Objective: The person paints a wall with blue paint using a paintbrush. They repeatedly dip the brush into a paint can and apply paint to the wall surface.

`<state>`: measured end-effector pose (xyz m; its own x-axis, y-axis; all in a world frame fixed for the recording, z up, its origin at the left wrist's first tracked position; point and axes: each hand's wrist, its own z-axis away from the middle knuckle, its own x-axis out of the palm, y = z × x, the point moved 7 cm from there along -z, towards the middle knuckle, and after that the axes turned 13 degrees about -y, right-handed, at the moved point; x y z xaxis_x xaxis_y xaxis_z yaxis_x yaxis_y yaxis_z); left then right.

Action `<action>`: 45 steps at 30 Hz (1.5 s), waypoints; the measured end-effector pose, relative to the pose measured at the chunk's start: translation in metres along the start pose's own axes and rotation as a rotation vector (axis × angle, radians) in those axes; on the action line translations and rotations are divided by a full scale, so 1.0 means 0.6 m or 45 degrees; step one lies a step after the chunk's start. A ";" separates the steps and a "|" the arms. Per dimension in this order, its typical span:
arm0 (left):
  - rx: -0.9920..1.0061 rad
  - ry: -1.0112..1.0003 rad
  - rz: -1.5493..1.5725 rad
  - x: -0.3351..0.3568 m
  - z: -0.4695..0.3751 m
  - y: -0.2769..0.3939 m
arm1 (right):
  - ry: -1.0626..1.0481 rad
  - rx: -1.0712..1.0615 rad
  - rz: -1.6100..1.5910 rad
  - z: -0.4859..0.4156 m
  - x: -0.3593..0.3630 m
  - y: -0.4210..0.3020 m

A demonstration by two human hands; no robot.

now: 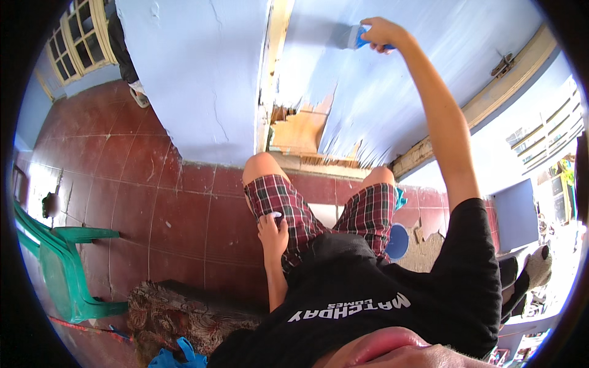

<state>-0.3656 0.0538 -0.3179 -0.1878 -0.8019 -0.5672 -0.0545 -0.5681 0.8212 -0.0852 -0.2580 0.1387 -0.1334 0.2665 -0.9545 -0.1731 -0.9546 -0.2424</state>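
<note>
My right hand (384, 34) grips the blue handle of a paintbrush (360, 37). Its bristles meet the upper part of a light-blue wooden door panel (349, 78), where streaks of wet-looking paint show. Low on that panel the surface is splintered, baring brown plywood (303, 129). On my left thigh, over the plaid shorts (294, 198), rests my left hand (274, 232), thumb and forefinger apart. One fingertip has a pale bluish patch; whether this is paint cannot be told. Beside my right thigh a blue bucket (397, 241) stands on the floor, its contents unclear.
A light-blue wall (198, 78) adjoins the cream door frame (278, 27). At the left are a green plastic chair (73, 271) and a person's dark-trousered leg (122, 50). Patterned upholstery (184, 313) lies behind me on red tiles (179, 221). A metal latch (503, 64) is at the panel's right.
</note>
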 end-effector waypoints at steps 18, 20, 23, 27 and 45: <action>0.042 0.046 -0.014 0.008 -0.002 -0.001 | 1.637 -0.231 0.844 0.078 -0.521 -0.142; -0.031 0.087 -0.045 -0.023 0.021 -0.028 | 1.859 -0.368 0.301 0.121 -0.441 -0.203; -0.005 0.057 -0.031 -0.010 0.010 -0.004 | 1.258 -0.232 0.330 0.098 -0.433 -0.176; 0.026 0.012 -0.038 0.014 -0.006 0.015 | 1.153 -0.132 0.336 0.047 -0.352 -0.096; 0.031 0.022 -0.035 -0.010 0.005 0.019 | 0.515 0.048 0.353 0.033 0.201 -0.058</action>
<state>-0.3681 0.0524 -0.3049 -0.1689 -0.7893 -0.5903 -0.0832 -0.5854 0.8065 -0.1146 -0.1902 0.0354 0.2088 -0.0768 -0.9749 -0.2205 -0.9749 0.0295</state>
